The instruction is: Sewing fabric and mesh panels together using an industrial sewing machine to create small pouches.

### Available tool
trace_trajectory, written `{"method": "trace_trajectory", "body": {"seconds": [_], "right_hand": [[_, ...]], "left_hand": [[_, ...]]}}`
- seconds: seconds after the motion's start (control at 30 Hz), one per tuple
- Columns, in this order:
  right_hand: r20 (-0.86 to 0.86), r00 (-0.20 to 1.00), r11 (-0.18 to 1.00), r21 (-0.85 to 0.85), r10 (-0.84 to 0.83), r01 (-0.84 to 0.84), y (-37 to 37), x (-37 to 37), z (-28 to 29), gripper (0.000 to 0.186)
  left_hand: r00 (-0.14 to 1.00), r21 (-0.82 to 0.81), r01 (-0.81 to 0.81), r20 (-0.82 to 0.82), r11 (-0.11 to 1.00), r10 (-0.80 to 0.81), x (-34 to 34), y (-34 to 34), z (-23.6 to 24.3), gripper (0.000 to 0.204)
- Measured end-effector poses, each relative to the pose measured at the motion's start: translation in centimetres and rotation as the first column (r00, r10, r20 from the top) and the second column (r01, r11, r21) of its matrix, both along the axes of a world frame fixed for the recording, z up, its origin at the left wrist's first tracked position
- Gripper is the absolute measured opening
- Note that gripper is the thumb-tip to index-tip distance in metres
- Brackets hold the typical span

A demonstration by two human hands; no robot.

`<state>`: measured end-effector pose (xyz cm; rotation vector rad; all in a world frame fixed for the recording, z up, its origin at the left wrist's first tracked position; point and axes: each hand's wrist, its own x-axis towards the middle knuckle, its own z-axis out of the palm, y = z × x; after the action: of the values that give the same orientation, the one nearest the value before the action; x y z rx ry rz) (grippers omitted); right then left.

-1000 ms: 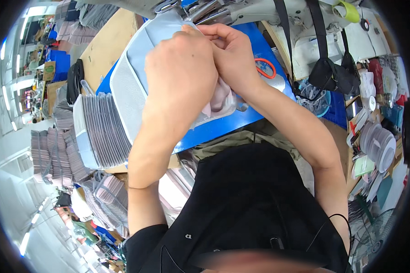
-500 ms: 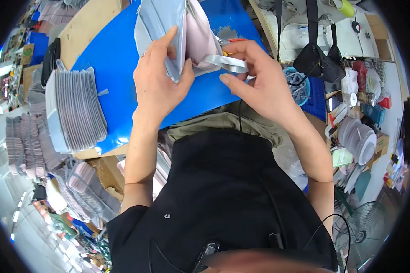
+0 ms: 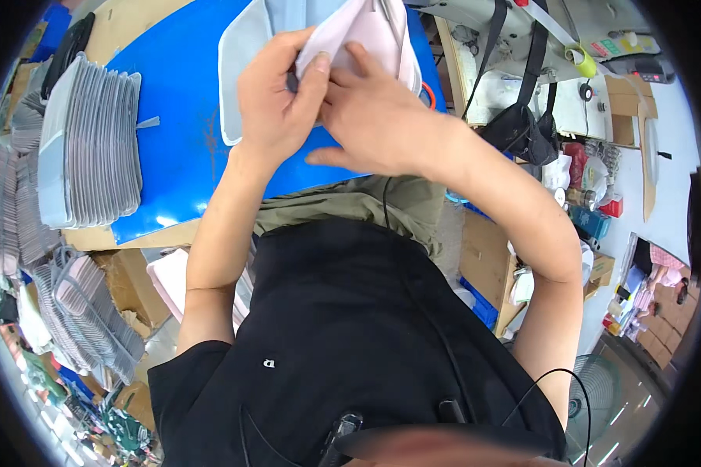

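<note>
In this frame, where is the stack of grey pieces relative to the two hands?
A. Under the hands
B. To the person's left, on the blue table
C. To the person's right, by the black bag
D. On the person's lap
B: the grey stack lies on the blue table at picture left, apart from the left hand and right hand, which both grip a pale fabric piece.

A sewing workshop: a blue worktable [image 3: 179, 148] held stacked grey fabric pieces [image 3: 93, 148] beside a sewing machine [image 3: 514, 23]
</note>
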<state>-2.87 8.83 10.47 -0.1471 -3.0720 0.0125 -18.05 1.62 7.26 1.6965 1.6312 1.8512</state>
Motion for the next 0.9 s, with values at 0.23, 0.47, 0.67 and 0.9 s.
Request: {"method": "trace_trajectory", "body": {"seconds": [0.23,0.47,0.67,0.9], "right_hand": [[-0.221,0.973,0.98,-0.198,-0.062,0.018,1.7,3.6,5.7,0.034],[0.003,1.0,0.996,0.086,-0.031,0.031,-1.1,0.8,0.8,0.029],[0.088,0.985,0.989,-0.004,-0.149,0.15,-0.2,-0.9,-2.5,0.032],[-0.049,0.997,0.999,0.001,-0.053,0.053,0.4,0.8,0.5,0.03]], "left_hand": [[0.999,0.042,0.046,-0.01,0.998,-0.046,-0.8,0.3,-1.0,0.025],[0.991,0.034,0.121,-0.06,0.992,-0.118,0.0,0.4,-0.9,0.025],[0.993,-0.106,0.116,-0.009,0.988,-0.118,-0.4,-0.2,-1.0,0.023],[0.997,-0.091,0.078,-0.013,0.993,-0.079,-0.8,-0.2,-0.8,0.025]]}}
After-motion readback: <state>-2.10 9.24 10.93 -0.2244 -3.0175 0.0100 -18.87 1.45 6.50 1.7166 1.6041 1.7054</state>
